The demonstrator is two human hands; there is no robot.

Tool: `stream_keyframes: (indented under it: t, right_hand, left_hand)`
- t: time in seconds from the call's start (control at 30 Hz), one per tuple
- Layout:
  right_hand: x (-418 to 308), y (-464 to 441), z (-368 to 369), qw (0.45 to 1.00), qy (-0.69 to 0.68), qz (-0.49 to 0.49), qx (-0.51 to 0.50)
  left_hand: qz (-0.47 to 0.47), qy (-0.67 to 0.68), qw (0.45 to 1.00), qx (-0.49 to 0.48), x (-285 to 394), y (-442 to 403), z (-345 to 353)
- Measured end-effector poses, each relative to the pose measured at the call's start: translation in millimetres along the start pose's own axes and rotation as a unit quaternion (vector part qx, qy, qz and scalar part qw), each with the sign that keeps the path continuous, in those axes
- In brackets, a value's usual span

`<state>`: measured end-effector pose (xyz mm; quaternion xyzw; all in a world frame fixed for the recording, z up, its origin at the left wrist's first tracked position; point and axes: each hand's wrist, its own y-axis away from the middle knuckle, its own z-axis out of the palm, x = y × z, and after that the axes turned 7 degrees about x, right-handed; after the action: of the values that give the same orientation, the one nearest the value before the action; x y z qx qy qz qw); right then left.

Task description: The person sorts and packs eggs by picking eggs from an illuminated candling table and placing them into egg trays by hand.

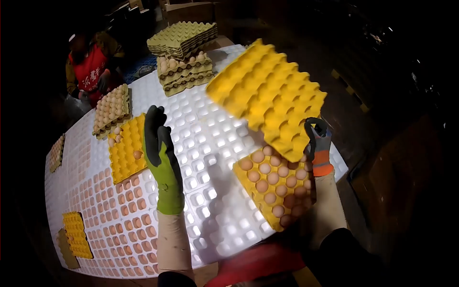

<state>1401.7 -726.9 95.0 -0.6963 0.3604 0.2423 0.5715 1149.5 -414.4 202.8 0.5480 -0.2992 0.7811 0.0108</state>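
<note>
My right hand (319, 146), in a grey and orange glove, grips a yellow egg tray (270, 98) by its lower right corner. That tray is lifted and tilted, with no eggs visible on it. Below it, a second yellow tray (257, 198) full of brown eggs (272, 178) rests on the white perforated panel (224, 203). My left hand (162, 158), in a green and dark grey glove, is raised over the panel with fingers stretched out and nothing held. Beside it lies another yellow tray (125, 165) with a few eggs on it.
Stacked grey-green egg trays (184, 40), some with eggs, stand at the back. A full egg tray (112, 110) is at the left, near a person in a red vest (91, 71). Eggs fill many panel holes at front left, near a small-looking yellow tray (77, 234).
</note>
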Motion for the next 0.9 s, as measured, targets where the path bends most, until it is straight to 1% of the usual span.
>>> stream_keyframes:
  t: [0.03, 0.07, 0.1, 0.13, 0.17, 0.2, 0.23, 0.27, 0.3, 0.33, 0.37, 0.4, 0.43, 0.47, 0.5, 0.53, 0.6, 0.63, 0.67, 0.7, 0.73, 0.77, 0.8, 0.83, 0.87, 0.9]
  right_hand:
    - [35, -13, 5, 0.996, 0.066, -0.040, 0.035]
    - [61, -23, 14, 0.997, 0.052, 0.016, 0.055]
    - [87, -34, 24, 0.994, 0.036, 0.071, 0.078]
    - [113, -45, 34, 0.987, 0.019, 0.125, 0.102]
    - [120, -49, 43, 0.972, 0.171, 0.147, 0.062]
    - [127, -53, 48, 0.934, 0.318, 0.163, 0.017]
    - [153, -51, 53, 0.929, 0.346, 0.133, 0.005]
    - [179, -48, 58, 0.922, 0.374, 0.103, -0.005]
    - [155, -52, 54, 0.928, 0.348, 0.130, -0.019]
    - [158, -51, 53, 0.930, 0.347, 0.120, -0.027]
    - [175, -55, 52, 0.942, 0.323, 0.091, -0.030]
    - [194, -51, 49, 0.954, 0.291, 0.065, -0.040]
    - [213, -41, 43, 0.965, 0.249, 0.051, -0.063]
    - [151, -53, 23, 0.922, 0.112, 0.308, -0.209]
    - [127, -45, 10, 0.938, 0.119, 0.246, -0.212]
    - [103, -37, -2, 0.952, 0.127, 0.182, -0.211]
    - [58, -13, -32, 0.954, 0.084, 0.091, -0.272]
    - [35, 1, -46, 0.932, 0.014, -0.001, -0.363]
    - [17, 16, -59, 0.890, -0.055, -0.092, -0.444]
    - [8, 30, -71, 0.850, -0.037, -0.190, -0.489]
    - [2, 43, -82, 0.799, -0.019, -0.286, -0.528]
    - [2, 63, -95, 0.799, -0.019, -0.288, -0.528]
    - [7, 88, -108, 0.747, 0.077, -0.340, -0.565]
    - [4, 94, -110, 0.717, 0.126, -0.365, -0.581]
    - [1, 99, -111, 0.682, 0.171, -0.391, -0.594]
    - [-15, 94, -108, 0.662, 0.155, -0.362, -0.638]
  left_hand:
    - [0.040, -0.024, 0.999, -0.014, -8, 9, 9]
    - [0.046, -0.083, 0.995, -0.030, -17, 28, 15]
    - [0.082, -0.119, 0.988, -0.056, -35, 48, 19]
    - [-0.006, -0.119, 0.991, -0.062, -52, 75, 29]
    - [-0.074, -0.152, 0.982, -0.085, -69, 102, 28]
    - [-0.205, -0.114, 0.970, -0.062, -73, 129, 32]
    - [-0.203, -0.157, 0.964, -0.070, -87, 157, 26]
    - [-0.099, -0.245, 0.958, -0.115, -98, 183, 16]
    - [-0.093, -0.273, 0.950, -0.121, -94, 199, 12]
    - [-0.094, -0.302, 0.940, -0.126, -90, 219, 7]
    - [-0.069, -0.313, 0.937, -0.138, -88, 233, 0]
    - [-0.151, -0.277, 0.943, -0.103, -78, 247, -2]
    - [-0.159, -0.303, 0.931, -0.129, -64, 263, -7]
    - [-0.145, -0.319, 0.924, -0.155, -56, 265, -6]
    - [-0.152, -0.311, 0.921, -0.177, -51, 274, -6]
    - [-0.108, -0.330, 0.914, -0.211, -44, 280, -2]
    - [-0.050, -0.356, 0.889, -0.285, -23, 283, 17]
    - [-0.015, -0.362, 0.881, -0.306, -17, 284, 32]
    - [0.010, -0.363, 0.869, -0.336, -13, 288, 39]
    - [0.057, -0.392, 0.843, -0.365, -12, 293, 45]
    - [0.105, -0.418, 0.813, -0.392, -11, 297, 51]
    - [0.106, -0.419, 0.813, -0.390, -12, 303, 54]
    - [0.124, -0.452, 0.785, -0.406, -14, 309, 56]
    - [0.140, -0.484, 0.755, -0.419, -15, 316, 58]
    - [0.140, -0.485, 0.756, -0.416, -17, 322, 60]
    - [0.130, -0.514, 0.744, -0.408, -17, 330, 63]
